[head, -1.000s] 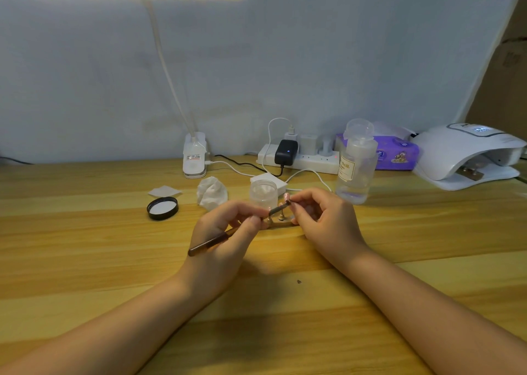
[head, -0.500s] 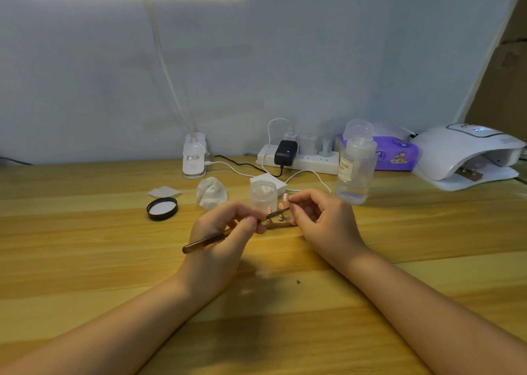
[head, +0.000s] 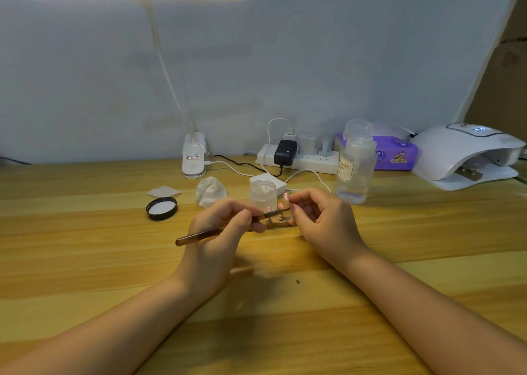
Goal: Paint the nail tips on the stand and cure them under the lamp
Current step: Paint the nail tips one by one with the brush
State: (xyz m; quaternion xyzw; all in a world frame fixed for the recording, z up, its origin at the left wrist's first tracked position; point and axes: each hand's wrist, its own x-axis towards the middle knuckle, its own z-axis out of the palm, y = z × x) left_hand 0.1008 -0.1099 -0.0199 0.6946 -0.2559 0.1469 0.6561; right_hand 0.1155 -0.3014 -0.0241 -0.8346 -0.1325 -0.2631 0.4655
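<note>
My left hand [head: 219, 232] grips a thin brown-handled brush [head: 199, 235], its tip pointing right toward the small wooden nail stand [head: 278, 223] on the table. Pink nail tips [head: 286, 196] stick up from the stand. My right hand [head: 319, 217] pinches the stand's right end, fingers curled round it, and hides part of it. The white curing lamp [head: 462, 155] sits at the far right, its display lit, with a second stand [head: 467, 172] inside its mouth.
A clear open jar [head: 262, 194] stands just behind the stand, its black lid [head: 161, 208] lying to the left beside a crumpled tissue [head: 210, 191] and a white pad [head: 163, 191]. A clear pump bottle [head: 355, 163], power strip [head: 299, 158] with cables, purple wipes pack [head: 396, 153] and desk-lamp base [head: 194, 159] line the back.
The brush has dropped slightly and its tip has moved along the nail tips; both hands have shifted a little lower toward the table with the stand.
</note>
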